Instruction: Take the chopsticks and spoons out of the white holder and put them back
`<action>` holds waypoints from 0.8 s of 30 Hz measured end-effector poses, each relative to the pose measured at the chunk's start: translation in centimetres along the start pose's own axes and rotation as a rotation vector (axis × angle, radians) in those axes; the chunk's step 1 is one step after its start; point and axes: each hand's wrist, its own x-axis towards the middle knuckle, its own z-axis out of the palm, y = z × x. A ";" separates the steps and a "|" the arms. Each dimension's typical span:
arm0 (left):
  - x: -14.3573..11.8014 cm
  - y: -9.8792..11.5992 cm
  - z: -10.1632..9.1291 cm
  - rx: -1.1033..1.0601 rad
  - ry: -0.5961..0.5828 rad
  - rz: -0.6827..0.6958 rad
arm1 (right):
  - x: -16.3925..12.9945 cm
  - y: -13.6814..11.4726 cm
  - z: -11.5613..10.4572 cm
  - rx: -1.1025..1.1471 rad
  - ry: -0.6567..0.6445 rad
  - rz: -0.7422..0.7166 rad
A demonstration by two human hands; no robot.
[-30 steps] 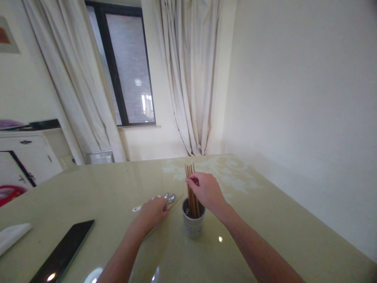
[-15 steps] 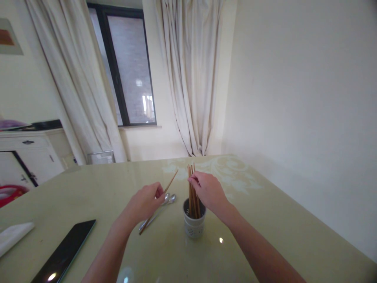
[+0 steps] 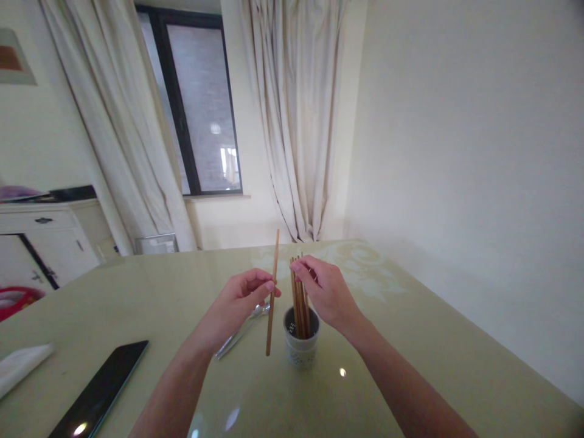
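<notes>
A single wooden chopstick stands nearly upright, pinched between the thumb and fingers of my left hand. Just to its right is a pale cup with a dotted pattern, holding several wooden chopsticks that lean slightly. My right hand is closed around the upper ends of these chopsticks; its fingers hide part of them. Metal spoons lie on the table under and beyond my left hand, partly covered by it.
The glossy greenish table carries a dark tablet-like slab and a white object at the left. A wall runs along the right side. Curtains and a window are behind the table.
My left hand has lifted the chopstick from over the spoons, moved it right towards the cup and turned it nearly upright. My right hand has stayed by the chopstick tops, its fingers shifting slightly.
</notes>
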 end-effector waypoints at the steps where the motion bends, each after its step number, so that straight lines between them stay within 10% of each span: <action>1: -0.1 0.3 0.5 -0.041 -0.038 -0.005 | -0.1 -0.3 -0.1 0.099 0.005 -0.014; 12: -1.0 1.0 2.3 -0.217 -0.197 0.006 | -0.5 -1.8 -1.3 0.670 -0.087 0.078; 24: -1.3 1.5 2.3 -0.246 -0.210 0.025 | -0.6 -2.5 -1.7 0.748 -0.126 0.071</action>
